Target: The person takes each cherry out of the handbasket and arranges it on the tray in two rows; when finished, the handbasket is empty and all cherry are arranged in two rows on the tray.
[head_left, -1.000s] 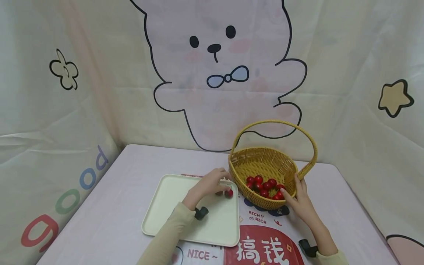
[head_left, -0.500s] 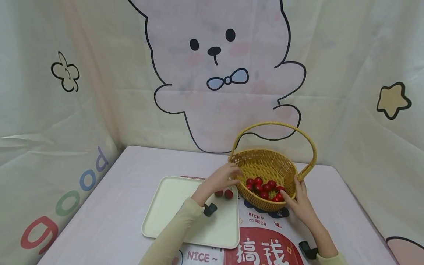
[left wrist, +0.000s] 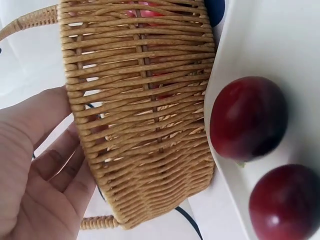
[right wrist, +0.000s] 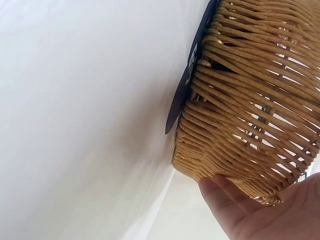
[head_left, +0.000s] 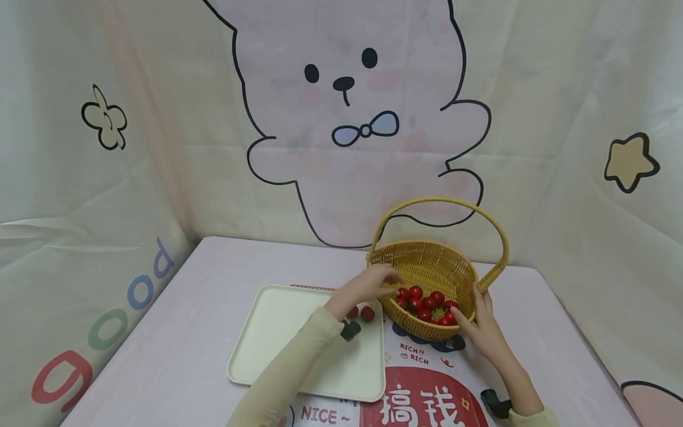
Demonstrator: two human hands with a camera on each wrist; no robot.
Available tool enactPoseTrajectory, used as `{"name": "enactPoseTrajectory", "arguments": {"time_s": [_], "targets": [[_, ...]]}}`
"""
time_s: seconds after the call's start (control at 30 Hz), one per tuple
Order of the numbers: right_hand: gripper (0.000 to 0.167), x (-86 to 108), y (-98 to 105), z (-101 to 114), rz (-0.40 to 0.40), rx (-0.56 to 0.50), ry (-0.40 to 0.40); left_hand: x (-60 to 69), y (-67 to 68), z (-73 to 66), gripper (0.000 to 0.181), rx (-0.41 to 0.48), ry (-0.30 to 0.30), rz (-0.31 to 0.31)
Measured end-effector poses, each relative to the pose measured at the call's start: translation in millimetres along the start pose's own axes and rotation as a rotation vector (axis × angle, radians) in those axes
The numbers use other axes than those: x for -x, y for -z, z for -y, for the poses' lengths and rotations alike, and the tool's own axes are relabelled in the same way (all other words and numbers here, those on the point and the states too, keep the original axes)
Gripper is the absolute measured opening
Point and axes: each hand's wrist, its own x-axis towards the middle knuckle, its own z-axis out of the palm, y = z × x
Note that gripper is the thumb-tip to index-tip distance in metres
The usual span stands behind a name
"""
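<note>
A yellow-brown wicker basket with a tall hoop handle holds several dark red plums. My left hand reaches over the basket's left rim, its fingers loosely bent toward the plums. In the left wrist view, the left thumb and fingers lie at the rim, partly behind the woven wall, and no plum shows in them. My right hand holds the basket's right front rim, fingers outside and thumb over the edge. Two plums lie on the cream tray, partly beneath the left wrist.
The tray stands left of the basket, almost touching it. Under both is a printed mat on a white tabletop. A patterned cloth backdrop closes off the back and sides.
My left hand has moved right, from the plums at the tray's far right corner to over the basket's left rim. The right hand has stayed on the basket.
</note>
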Motion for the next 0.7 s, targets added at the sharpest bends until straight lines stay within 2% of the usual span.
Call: {"name": "enactPoseTrajectory", "arguments": {"time_s": [0.13,0.33,0.7], "targets": [[0.087,-0.4,-0.3,-1.6,-0.004,-0.007,0.003,-6.4,-1.3,-1.6,0.028,0.03,0.036,0.048],[0.087,-1.1,-1.4,-3.4,-0.006,0.001,-0.002,-18.0,-6.5,1.7,0.029,0.058,0.042,0.102],[0.088,-0.5,-1.5,-4.1,-0.001,0.005,-0.007,-36.8,-13.3,2.6,0.025,-0.041,0.085,0.152]]}}
